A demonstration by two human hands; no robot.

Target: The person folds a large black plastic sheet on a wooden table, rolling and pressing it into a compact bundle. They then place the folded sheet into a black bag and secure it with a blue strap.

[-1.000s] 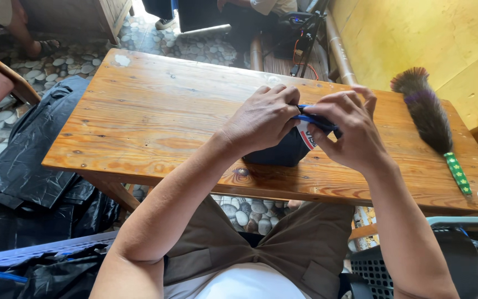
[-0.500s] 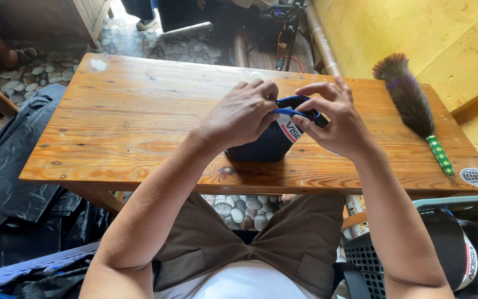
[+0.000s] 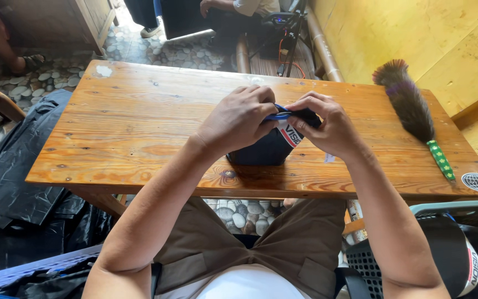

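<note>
- Nearest the camera, the person sits in brown shorts [image 3: 283,249], with both bare forearms reaching forward over the near edge of the wooden table [image 3: 134,127].
- At the lower right stands a grey basket [image 3: 443,213] with dark goods in it; black plastic sheeting [image 3: 12,177] lies on the floor at the left.
- A dark navy cloth item [image 3: 261,150] with a white tag sits on the table near its front edge, between the two hands.
- The left hand [image 3: 239,119] curls over the top of the cloth item, its fingers [image 3: 264,108] pressed together and pinching a blue strip at the item's upper edge.
- The right hand [image 3: 330,124] grips the same upper edge from the other side, its fingers [image 3: 305,105] bent and pinching the dark cloth just beside the left hand's fingertips.
- Further right on the table lies a feather duster [image 3: 410,108] with a green handle, well apart from the hands.
- Beyond the table is a pebbled floor [image 3: 178,52] and another seated person [image 3: 239,8] at the top.
</note>
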